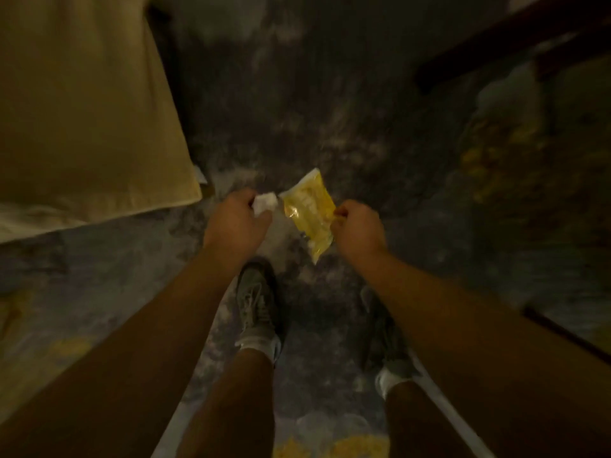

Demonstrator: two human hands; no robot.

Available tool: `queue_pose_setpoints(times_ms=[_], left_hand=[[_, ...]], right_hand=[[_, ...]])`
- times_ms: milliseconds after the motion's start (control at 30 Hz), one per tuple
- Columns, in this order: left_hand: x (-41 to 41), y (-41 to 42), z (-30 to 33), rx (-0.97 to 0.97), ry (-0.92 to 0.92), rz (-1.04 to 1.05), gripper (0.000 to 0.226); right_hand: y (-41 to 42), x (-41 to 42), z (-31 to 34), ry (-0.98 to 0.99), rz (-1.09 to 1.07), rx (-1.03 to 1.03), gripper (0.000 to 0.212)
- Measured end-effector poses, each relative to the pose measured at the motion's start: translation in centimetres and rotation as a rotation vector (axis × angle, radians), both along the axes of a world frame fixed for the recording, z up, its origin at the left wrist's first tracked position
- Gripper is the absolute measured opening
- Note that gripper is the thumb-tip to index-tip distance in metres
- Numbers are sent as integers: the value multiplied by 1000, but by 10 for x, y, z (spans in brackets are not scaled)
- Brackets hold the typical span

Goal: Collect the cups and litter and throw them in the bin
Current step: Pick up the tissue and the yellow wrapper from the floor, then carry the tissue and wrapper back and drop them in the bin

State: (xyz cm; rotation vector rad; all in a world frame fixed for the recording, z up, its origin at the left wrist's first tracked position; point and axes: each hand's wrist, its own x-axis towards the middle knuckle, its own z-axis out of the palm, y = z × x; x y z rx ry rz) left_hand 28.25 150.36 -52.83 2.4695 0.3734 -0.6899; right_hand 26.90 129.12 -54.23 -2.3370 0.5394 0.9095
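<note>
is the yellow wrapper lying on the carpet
No, the yellow wrapper is pinched in the right hand and hangs above the carpet, while the left hand grips a white crumpled tissue.

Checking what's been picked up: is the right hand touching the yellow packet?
Touching. The head view shows the right hand pinching the yellow packet at its edge, held above the carpet.

Two hands (236, 219) (358, 228), one yellow packet (309, 209), one white wad (266, 200), two shoes (258, 309) (385, 335).
</note>
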Motion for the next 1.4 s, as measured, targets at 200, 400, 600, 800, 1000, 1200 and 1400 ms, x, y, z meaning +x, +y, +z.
queue_pose_setpoints(times_ms=[200,400,600,800,1000,1200,1400], left_hand=[[41,-27,184,-98,-106,-5,25],[76,-38,373,-206,-252,-6,23],[101,-31,517,-249,-408,-71,25],[122,-19,619,-245,-568,-195,30],[146,-20,667,-229,-620,-350,15],[188,-53,672,-231,-619,-423,17],[267,-128,673,-206,-618,-500,12]], right_hand=[[-31,23,195,-154,-89,28,11],[-46,45,389,-387,-151,-27,12],[-47,46,543,-567,-137,-64,4],[-46,41,638,-767,-194,-184,9],[-55,43,678,-829,-270,-218,23],[-89,62,683,-808,-349,-158,16],[-153,127,674,-876,-408,-102,12]])
